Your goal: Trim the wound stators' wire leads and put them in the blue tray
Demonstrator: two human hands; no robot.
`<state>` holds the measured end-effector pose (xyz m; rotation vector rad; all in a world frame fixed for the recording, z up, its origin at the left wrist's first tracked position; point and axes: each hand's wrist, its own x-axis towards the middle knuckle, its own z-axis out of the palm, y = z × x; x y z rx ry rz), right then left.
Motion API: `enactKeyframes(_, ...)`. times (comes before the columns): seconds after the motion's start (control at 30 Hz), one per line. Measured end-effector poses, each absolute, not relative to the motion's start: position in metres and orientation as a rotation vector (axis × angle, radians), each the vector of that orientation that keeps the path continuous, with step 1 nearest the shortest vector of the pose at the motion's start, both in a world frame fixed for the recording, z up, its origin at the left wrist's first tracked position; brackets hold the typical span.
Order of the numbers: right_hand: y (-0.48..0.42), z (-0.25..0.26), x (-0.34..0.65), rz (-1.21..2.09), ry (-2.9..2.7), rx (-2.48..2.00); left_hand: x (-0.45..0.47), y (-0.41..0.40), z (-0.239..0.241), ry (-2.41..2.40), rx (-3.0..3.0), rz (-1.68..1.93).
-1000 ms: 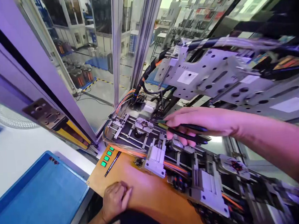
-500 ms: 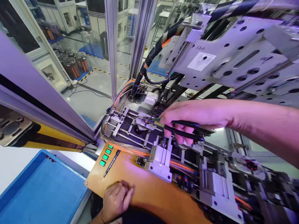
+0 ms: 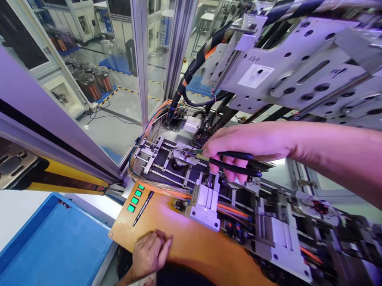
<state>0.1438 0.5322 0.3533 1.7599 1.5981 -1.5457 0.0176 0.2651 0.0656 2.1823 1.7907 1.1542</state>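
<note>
My right hand (image 3: 233,151) is closed round the black handles of a pair of pliers (image 3: 236,168). The pliers' narrow jaws, past a green and yellow part, reach left to a round metal fixture (image 3: 184,154) mounted on the machine's rails. Fingers and glare hide exactly what the tips touch. My left hand (image 3: 150,251) rests as a loose fist on the orange-brown panel (image 3: 187,251), with nothing visible in it. A black pen (image 3: 143,208) lies on that panel beside several green square buttons (image 3: 134,200), ahead of my left hand.
A large perforated metal plate (image 3: 290,74) hangs over my right forearm. Metal blocks (image 3: 204,207) and orange tubes (image 3: 161,190) line the panel's far edge. A blue tray (image 3: 49,255) stands at lower left, below a yellow bar (image 3: 73,180). Glass and aluminium posts (image 3: 142,55) rise behind.
The view has shifted very slightly. Both hands stay in nearly the same places, the right one with the pliers still at the round fixture.
</note>
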Motion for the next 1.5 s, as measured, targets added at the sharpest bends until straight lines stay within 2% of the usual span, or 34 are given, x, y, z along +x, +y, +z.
enactKeyframes(0.17,0.532,0.354,0.145,-1.49,1.586,1.739,0.018,0.267,0.068,1.809,2.186,1.176)
enactKeyframes(0.6,0.528,0.35,0.145,-1.621,1.686,1.703,0.017,0.266,0.068,1.781,2.181,1.155)
enactKeyframes(0.73,0.525,0.367,0.171,-1.719,1.78,1.626,0.017,0.265,0.067,1.77,2.182,1.158)
enactKeyframes(0.9,0.526,0.385,0.225,-1.577,1.551,1.824,0.017,0.264,0.067,1.762,2.199,1.136)
enactKeyframes(1.03,0.519,0.38,0.262,-1.411,1.554,1.774,0.016,0.263,0.067,1.777,2.223,1.096)
enactKeyframes(1.23,0.506,0.373,0.293,-1.6,1.667,1.56,0.016,0.266,0.066,1.749,2.301,1.137)
enactKeyframes(1.5,0.51,0.357,0.302,-1.488,1.624,1.499,0.015,0.267,0.059,1.717,2.304,1.173)
